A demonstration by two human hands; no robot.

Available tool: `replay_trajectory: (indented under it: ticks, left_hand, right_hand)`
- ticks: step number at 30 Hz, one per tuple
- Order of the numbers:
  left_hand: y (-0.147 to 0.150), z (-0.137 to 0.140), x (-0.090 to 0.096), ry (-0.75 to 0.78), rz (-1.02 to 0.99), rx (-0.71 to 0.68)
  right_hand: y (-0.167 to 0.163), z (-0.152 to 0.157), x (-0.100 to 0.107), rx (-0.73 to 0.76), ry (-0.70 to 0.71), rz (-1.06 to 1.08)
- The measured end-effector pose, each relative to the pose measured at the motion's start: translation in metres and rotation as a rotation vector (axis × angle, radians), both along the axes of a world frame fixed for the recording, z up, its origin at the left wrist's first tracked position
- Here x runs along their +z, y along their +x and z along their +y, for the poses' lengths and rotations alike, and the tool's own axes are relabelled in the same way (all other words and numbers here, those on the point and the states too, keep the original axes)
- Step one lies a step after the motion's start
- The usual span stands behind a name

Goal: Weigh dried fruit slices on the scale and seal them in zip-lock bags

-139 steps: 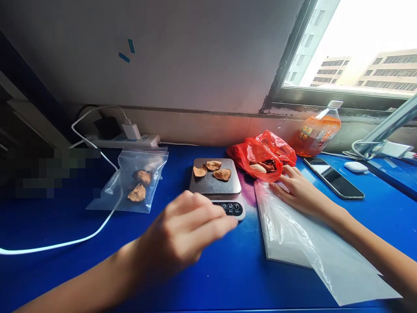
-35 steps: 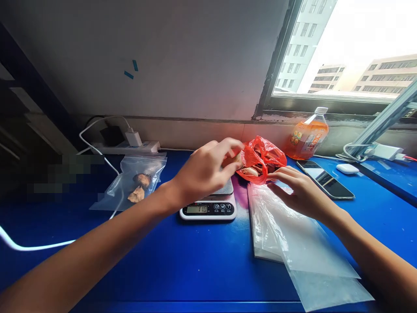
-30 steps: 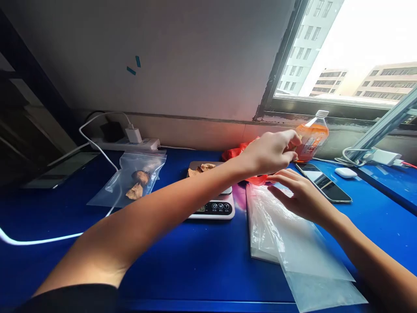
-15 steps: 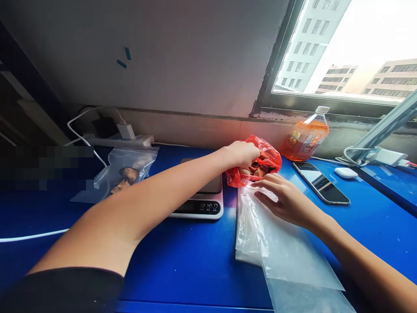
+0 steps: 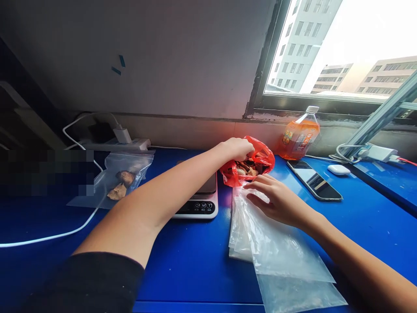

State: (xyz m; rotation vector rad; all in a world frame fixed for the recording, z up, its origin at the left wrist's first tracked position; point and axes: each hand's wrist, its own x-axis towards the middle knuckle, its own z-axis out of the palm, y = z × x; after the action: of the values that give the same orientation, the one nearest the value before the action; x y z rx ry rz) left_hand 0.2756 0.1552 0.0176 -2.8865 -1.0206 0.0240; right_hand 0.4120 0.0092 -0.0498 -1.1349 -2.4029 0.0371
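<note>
The white scale [image 5: 212,214] showed M and T on its buttons [image 5: 203,206]. Right of it, the left hand [image 5: 237,148] curled at the mouth of a crinkled red bag [image 5: 266,156] of wrinkled brown pieces [image 5: 250,168], its grip hidden, while the right hand [image 5: 275,198], fingers parted, hung at the near rim over slick clear bags [image 5: 280,252]. The left forearm [image 5: 169,191] crossed before the scale; a zip bag [image 5: 138,159] with 2 pieces lay farther left.
</note>
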Motion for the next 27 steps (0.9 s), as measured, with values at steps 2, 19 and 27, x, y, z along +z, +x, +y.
replay_trajectory:
  ticks: [2,19,27]
  left_hand:
    - [0.004,0.000,-0.005,-0.012,-0.010,-0.006]
    - [-0.132,-0.064,0.013,-0.070,-0.609,0.022]
    - [-0.182,-0.097,-0.006,0.199,-0.172,0.109]
  right_hand:
    - [0.000,0.000,0.000,-0.004,0.003,-0.004]
    - [0.008,0.000,0.001,-0.019,0.019,0.010]
    - [0.009,0.004,-0.005,-0.010,0.059,0.025]
